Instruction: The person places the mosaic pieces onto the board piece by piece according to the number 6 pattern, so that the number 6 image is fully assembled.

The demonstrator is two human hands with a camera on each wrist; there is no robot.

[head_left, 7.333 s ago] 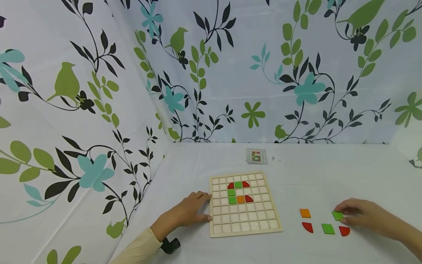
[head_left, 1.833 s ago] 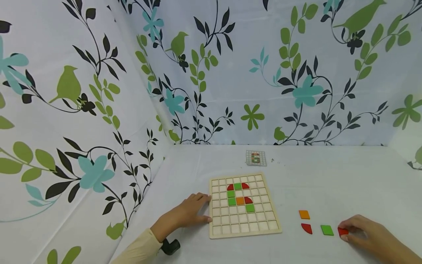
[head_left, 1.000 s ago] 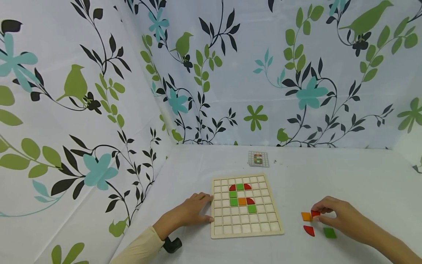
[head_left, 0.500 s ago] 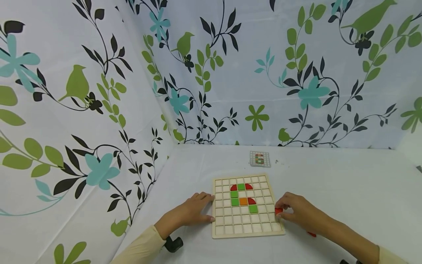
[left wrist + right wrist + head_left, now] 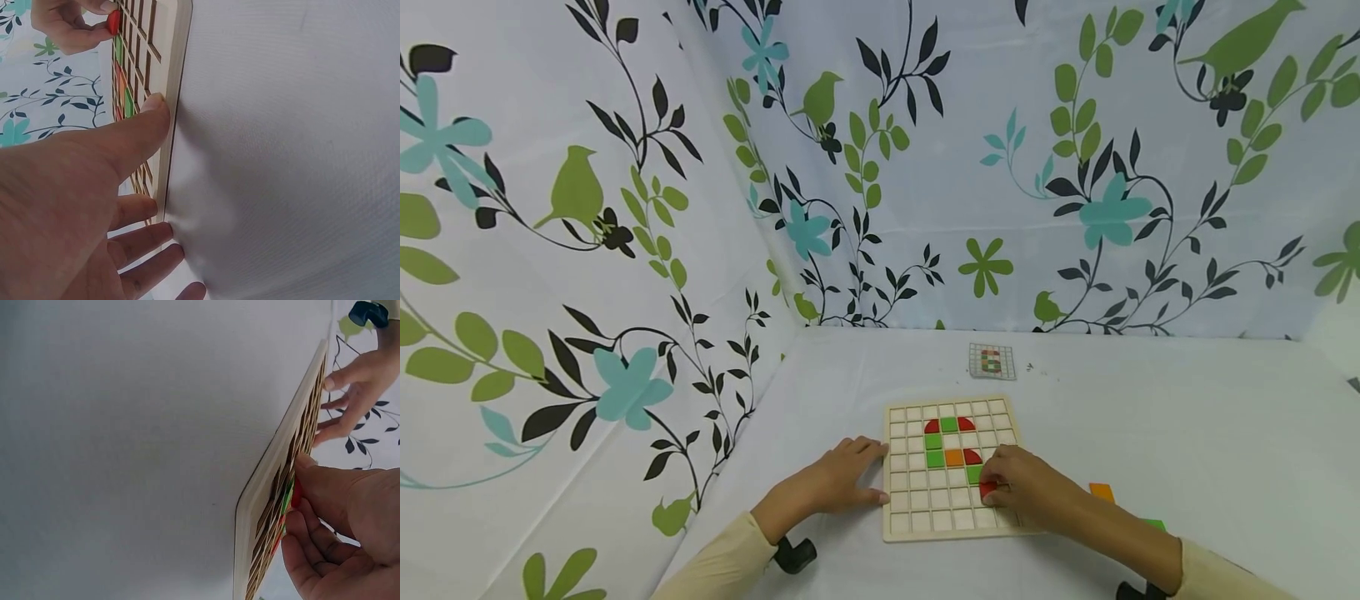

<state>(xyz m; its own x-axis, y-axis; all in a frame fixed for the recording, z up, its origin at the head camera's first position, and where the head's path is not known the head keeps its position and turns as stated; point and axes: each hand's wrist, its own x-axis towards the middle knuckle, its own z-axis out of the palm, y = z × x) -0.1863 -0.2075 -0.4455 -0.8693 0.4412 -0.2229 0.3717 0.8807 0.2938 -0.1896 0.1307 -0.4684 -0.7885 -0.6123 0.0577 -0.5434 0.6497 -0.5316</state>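
A: Status of the right hand [image 5: 1026, 490]?

B: Its fingers [image 5: 310, 481] pinch a red piece [image 5: 987, 488] and hold it over the grid board [image 5: 917, 527], just below the green square [image 5: 974, 474] in the lower part of the pattern. The left hand [image 5: 838, 482] lies with fingers straight against the board's left edge (thumb on the frame, grasping nothing).

A: Failure modes?

B: Three are likely. First, the piece is curved on one side; if it is turned the wrong way, the shape will not match the small card [image 5: 991, 361] at the far end of the bench [image 5: 1187, 417]. Second, a tilted piece may catch on a cell wall and sit proud. Third, a downward push may shift the board if the left hand lifts off, or nudge the green square loose.
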